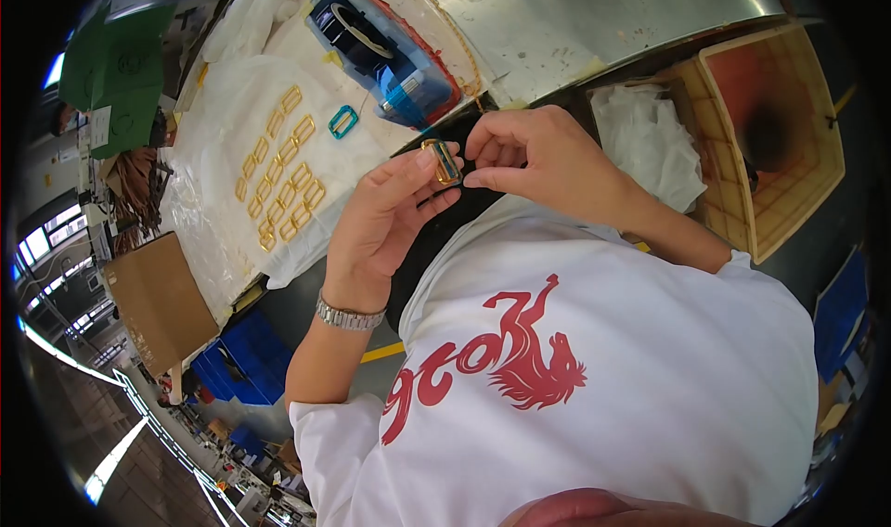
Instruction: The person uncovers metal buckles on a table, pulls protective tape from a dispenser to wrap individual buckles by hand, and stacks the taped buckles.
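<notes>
My left hand (pixel 394 198), with a metal watch band on its wrist, holds a gold rectangular buckle (pixel 443 163) between thumb and fingers. Close to the buckle's right side is my right hand (pixel 520 156), its thumb and fingers drawn together; whatever may be between the fingertips is too small to make out. Several gold buckles (pixel 281 167) lie in rows on a plastic-covered table (pixel 209 119). A teal-blue buckle (pixel 343 122) lies apart from them, near a tape dispenser (pixel 380 49) with a roll of tape.
A metal worktop (pixel 613 17) extends at the top. At the right stand a container of white plastic bags (pixel 645 137) and an open yellowish bin (pixel 803 147). Cardboard (pixel 162 295) and blue crates (pixel 246 358) are at the lower left.
</notes>
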The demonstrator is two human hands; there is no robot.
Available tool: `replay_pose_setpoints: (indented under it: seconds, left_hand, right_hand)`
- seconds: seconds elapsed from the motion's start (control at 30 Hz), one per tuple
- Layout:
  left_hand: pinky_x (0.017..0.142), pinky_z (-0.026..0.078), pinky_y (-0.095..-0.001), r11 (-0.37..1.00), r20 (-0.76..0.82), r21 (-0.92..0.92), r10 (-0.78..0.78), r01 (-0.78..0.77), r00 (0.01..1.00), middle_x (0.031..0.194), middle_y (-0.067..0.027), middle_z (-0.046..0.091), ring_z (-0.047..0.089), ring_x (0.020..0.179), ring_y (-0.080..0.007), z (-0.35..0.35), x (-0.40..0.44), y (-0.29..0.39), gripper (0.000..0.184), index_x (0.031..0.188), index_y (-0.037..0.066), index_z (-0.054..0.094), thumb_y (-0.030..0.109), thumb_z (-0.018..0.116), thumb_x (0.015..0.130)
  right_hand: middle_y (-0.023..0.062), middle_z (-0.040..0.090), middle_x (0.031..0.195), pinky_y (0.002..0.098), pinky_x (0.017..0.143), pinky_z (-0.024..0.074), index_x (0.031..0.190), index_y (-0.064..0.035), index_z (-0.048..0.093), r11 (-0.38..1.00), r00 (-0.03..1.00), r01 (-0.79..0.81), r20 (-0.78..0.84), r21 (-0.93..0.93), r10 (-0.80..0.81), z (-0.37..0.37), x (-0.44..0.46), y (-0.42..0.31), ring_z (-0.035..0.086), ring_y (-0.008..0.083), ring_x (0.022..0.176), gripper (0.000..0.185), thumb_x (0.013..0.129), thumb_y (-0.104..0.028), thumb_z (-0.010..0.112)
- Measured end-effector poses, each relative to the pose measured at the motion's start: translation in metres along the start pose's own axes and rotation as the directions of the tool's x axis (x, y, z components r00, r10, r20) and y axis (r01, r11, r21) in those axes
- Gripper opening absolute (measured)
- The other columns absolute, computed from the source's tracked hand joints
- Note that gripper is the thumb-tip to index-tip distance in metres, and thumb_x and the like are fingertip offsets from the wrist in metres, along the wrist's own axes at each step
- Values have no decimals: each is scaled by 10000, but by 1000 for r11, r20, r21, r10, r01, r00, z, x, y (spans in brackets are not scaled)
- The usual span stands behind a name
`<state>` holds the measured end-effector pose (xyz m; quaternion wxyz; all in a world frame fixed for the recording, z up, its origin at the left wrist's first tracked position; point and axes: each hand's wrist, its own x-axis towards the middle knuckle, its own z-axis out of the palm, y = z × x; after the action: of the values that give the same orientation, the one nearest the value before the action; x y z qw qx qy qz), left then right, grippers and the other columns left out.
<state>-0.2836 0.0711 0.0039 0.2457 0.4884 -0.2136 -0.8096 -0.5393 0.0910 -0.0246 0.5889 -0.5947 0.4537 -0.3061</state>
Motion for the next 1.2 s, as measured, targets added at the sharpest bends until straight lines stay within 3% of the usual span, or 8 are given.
replay_pose_setpoints:
  seconds: [0.33, 0.4, 0.6, 0.93, 1.0, 1.07, 1.17, 1.2]
  left_hand:
    - [1026, 571, -377, 999, 43, -43, -28, 30, 999, 1173, -62, 800, 738, 1060, -170, 3, -2, 7, 344, 1288, 32, 762, 295, 752, 1065]
    - [1024, 571, -381, 998, 50, -45, -35, 37, 998, 1173, -61, 800, 736, 1059, -169, 1, -1, 7, 365, 1302, 30, 752, 311, 745, 1069]
    - [1024, 570, -393, 994, 59, -54, -91, 95, 994, 1180, -56, 797, 732, 1072, -170, 0, 6, 16, 408, 1337, 37, 727, 352, 728, 1078]
    - [1021, 590, -449, 973, 31, -155, -170, 173, 985, 1199, -53, 798, 749, 1051, -183, 0, 16, 25, 325, 1289, 76, 720, 322, 737, 1078]
    - [985, 608, -435, 974, 7, -159, -161, 160, 987, 1176, -60, 798, 754, 1034, -187, 5, 16, 27, 320, 1274, 77, 726, 331, 733, 1081]
    - [950, 625, -422, 975, -18, -163, -153, 148, 988, 1153, -67, 799, 760, 1017, -190, 7, 15, 23, 316, 1259, 78, 733, 341, 729, 1083]
    - [872, 645, -366, 993, -34, 120, 17, -12, 999, 1089, -71, 791, 771, 952, -199, 7, 5, 3, 275, 1227, 36, 747, 273, 730, 1088]
    - [842, 634, -337, 897, -101, 367, 303, -247, 948, 1057, -76, 786, 768, 919, -193, 12, -4, -11, 235, 1208, 14, 751, 199, 755, 1063]
  right_hand:
    - [102, 804, 1001, 337, 798, 611, 1236, 30, 724, 971, 974, 224, 10, 77, -226, 8, 26, 11, 771, 200, 867, 458, 858, -175, 881]
    - [68, 786, 1090, 315, 922, 602, 1348, 6, 712, 979, 985, 124, 102, 163, -142, 5, 28, 9, 719, 137, 973, 544, 848, -100, 898]
    - [116, 780, 1234, 340, 1061, 554, 1451, 39, 641, 953, 984, 152, 51, 263, -171, 8, 31, 9, 710, 154, 1121, 641, 884, -118, 896]
    - [116, 802, 1169, 303, 1007, 558, 1434, 80, 651, 953, 995, 97, -25, 287, -94, 14, 33, -1, 733, 141, 1092, 643, 892, -148, 911]
    - [44, 794, 927, 273, 766, 556, 1247, 41, 739, 969, 971, 207, -150, 137, -186, 19, 33, -1, 672, 79, 822, 440, 889, -165, 889]
    - [49, 803, 934, 271, 761, 561, 1225, 54, 740, 968, 978, 170, -150, 182, -143, 20, 32, -8, 685, 72, 828, 425, 892, -165, 889]
    - [64, 822, 954, 260, 767, 570, 1202, 79, 737, 953, 981, 141, -169, 269, -97, 23, 30, -13, 710, 64, 842, 415, 908, -172, 888]
    - [73, 832, 967, 251, 778, 575, 1201, 92, 733, 939, 979, 143, -185, 312, -88, 24, 29, -13, 722, 62, 850, 419, 920, -179, 886]
